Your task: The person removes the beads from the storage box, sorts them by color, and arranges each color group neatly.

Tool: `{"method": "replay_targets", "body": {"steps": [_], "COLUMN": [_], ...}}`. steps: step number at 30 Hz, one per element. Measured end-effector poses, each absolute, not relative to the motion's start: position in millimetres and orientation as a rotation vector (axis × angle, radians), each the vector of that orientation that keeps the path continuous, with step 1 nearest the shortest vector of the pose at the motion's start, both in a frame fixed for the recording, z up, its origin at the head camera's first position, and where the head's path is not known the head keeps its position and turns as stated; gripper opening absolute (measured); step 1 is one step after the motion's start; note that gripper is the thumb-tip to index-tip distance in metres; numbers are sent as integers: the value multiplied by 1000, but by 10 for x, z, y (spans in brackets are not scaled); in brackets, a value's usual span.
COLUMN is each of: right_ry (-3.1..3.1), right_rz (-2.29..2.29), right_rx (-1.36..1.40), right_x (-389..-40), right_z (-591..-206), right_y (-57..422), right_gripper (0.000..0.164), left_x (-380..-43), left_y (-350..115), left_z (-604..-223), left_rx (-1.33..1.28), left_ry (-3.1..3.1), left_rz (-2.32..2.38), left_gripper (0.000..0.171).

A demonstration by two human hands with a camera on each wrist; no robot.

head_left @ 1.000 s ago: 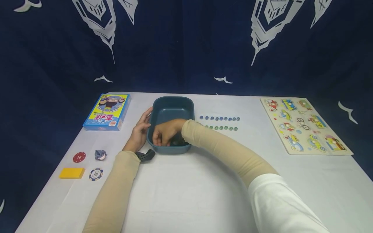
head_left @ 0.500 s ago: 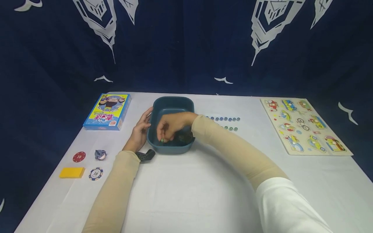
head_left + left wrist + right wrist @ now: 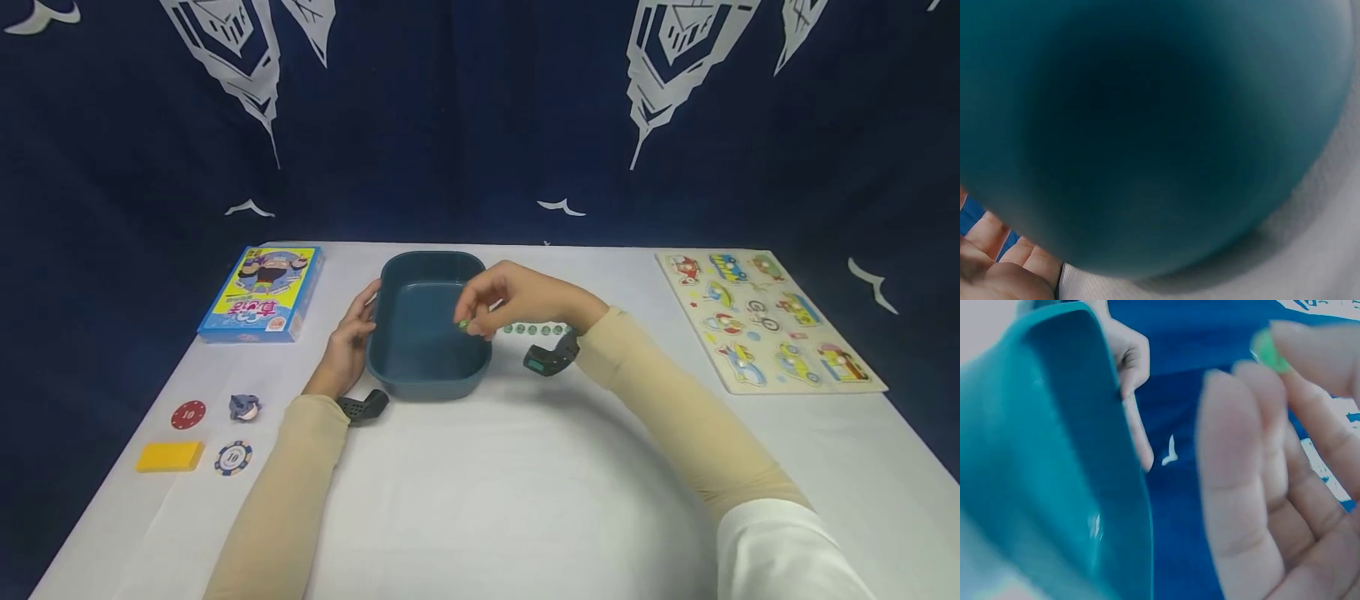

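Note:
My right hand (image 3: 517,300) hovers over the right rim of a deep teal plastic bin (image 3: 423,387). Between thumb and index finger it pinches a small green glass marble (image 3: 1269,351); the other fingers stand apart from it in the right wrist view. Along the bin's left outer wall lies my left hand (image 3: 341,354), its fingers extended and touching the side near the rim. The bin fills most of the left wrist view. A row of green marbles (image 3: 533,329) sits on the table right of the bin, partly covered by my right hand, which also hides the blue row.
Left on the white table (image 3: 465,517) are a colourful card box (image 3: 258,292), a red chip (image 3: 188,414), a shark figure (image 3: 244,407), a yellow block (image 3: 169,457) and a blue-white chip (image 3: 233,457). A wooden puzzle board (image 3: 765,321) lies at the right.
My right hand has risen from inside the bin and moved right to its rim, carrying the green marble. My left hand stays at the bin's side. The head view has shifted slightly.

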State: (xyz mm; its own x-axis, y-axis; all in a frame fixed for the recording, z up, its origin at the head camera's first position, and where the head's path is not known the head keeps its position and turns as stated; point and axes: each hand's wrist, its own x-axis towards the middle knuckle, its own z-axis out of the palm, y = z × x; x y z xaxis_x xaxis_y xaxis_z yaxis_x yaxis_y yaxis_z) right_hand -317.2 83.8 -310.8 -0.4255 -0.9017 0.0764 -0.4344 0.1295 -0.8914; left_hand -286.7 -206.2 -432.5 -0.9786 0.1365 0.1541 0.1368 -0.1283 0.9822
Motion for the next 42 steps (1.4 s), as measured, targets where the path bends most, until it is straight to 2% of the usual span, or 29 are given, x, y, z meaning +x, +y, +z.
{"method": "replay_targets", "body": {"steps": [12,19,30,42], "right_ry": [2323,2455,2566,2722], "right_rz": [-1562,-1701,-1796,-1566], "right_rx": [-920,-681,-374,-259], "right_x": [-3092,-3121,-3148,-3164], "right_z": [-3499,-3766,-4110,-4271], "right_y": [1800,2188,2496,2644], "right_gripper": [18,24,30,25], "left_x": [-2818,-2798,-2811,-2834], "left_y": [-2177,-2170,-2102,-2050], "left_z": [-4331,-4325,-4316,-4332], "left_rx": [-304,-304,-290,-287], "left_ry": [-2119,-2133,-2127,-2142], "left_rz": [-2299,-2282,-2303,-2297], "left_gripper": [79,79,79,79]}}
